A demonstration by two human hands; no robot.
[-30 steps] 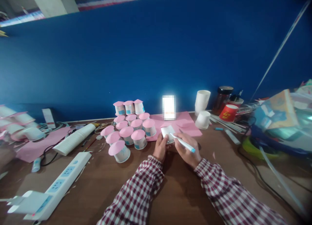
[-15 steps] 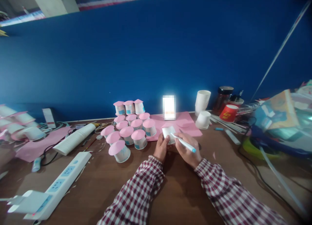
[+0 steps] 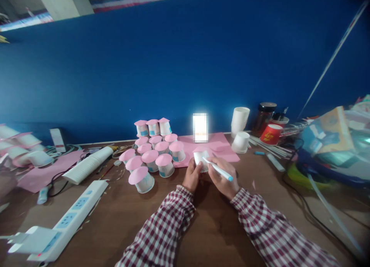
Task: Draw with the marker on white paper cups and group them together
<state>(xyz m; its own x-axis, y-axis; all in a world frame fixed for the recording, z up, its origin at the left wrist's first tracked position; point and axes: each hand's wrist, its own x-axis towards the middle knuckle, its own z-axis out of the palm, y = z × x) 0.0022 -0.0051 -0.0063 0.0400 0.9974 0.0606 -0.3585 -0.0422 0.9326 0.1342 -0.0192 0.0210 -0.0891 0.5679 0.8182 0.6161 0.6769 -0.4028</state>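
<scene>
My left hand is closed around the left side of a white paper cup, thumb on its front. In my right hand is a white marker pen with a light blue end, its tip against the cup's side. What the tip has drawn there is too small to make out. The cup is held just in front of a pink paper sheet. To the left stand several paper cups with pink cone tops and blue marks on their sides.
A stack of white cups and an upturned white cup stand right of the sheet, near a red cup. A blue pen cap lies nearby. At left are a power strip and a lying cup stack.
The cup in my left hand has tipped or turned slightly, and the pen tip stays on its side. Both arms are almost still.
</scene>
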